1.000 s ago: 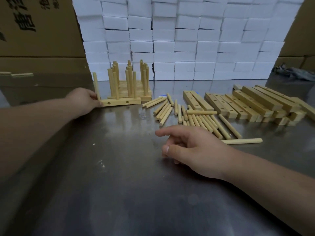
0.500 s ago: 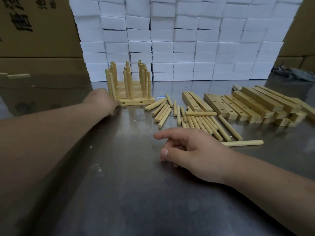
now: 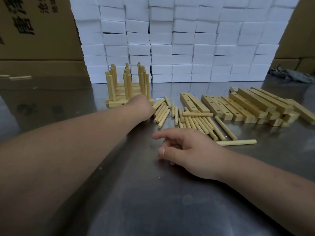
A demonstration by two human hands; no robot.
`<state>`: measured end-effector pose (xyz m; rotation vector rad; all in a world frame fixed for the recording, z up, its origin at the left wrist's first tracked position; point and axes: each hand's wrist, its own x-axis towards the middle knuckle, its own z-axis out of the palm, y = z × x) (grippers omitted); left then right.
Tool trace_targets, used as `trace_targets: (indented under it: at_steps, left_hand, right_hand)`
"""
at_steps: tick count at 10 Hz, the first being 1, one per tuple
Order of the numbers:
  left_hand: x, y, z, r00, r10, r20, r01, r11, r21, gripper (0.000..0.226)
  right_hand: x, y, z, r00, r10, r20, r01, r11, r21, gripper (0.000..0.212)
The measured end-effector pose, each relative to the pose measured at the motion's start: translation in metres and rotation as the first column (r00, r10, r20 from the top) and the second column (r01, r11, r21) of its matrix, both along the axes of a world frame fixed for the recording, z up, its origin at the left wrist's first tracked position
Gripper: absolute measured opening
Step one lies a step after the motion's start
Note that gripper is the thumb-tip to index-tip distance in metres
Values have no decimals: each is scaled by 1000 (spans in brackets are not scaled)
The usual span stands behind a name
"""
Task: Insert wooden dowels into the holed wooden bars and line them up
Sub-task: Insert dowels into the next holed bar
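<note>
Resting right hand [image 3: 192, 150] slack on open table [image 3: 153, 201]; left hand [image 3: 142, 108] at edge of loose dowels [image 3: 162, 113], grip unclear.

The left hand [image 3: 142, 108] hides its own fingers, so its grip on the dowels [image 3: 162, 111] is unclear.

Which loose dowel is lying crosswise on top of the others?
The dowel laid sideways over the far ends of the right-hand heap; those beneath it run away from the camera.
</note>
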<state>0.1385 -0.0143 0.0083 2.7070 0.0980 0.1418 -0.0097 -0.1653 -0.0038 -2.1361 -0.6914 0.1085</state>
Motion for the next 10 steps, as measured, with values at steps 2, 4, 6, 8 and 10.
trace_targets:
  at_steps: [2,4,6,8,10]
  left_hand:
    - [-7,-8,14,994,62,-88,-81,968,-236,36]
    - [-74,-12,36,986,168,20,-96,654,-750,18]
    - [-122,4,11,991,130,-33,-80,375,-924,23]
    - [-145,0,-4,993,114,44,6,317,-948,17]
    - [-154,0,-1,987,30,157,133,388,-912,18]
  right_hand:
    - [1,0,0,1000,-8,13,8,1000,0,42]
    - [-1,-3,4,994,-47,97,43,998,41,22]
    - [15,-31,30,771,-557,307,527,830,184,19]
    - [54,-99,56,347,-802,486,938,286,-198,45]
    - [62,-116,35,354,-828,434,885,148,-441,28]
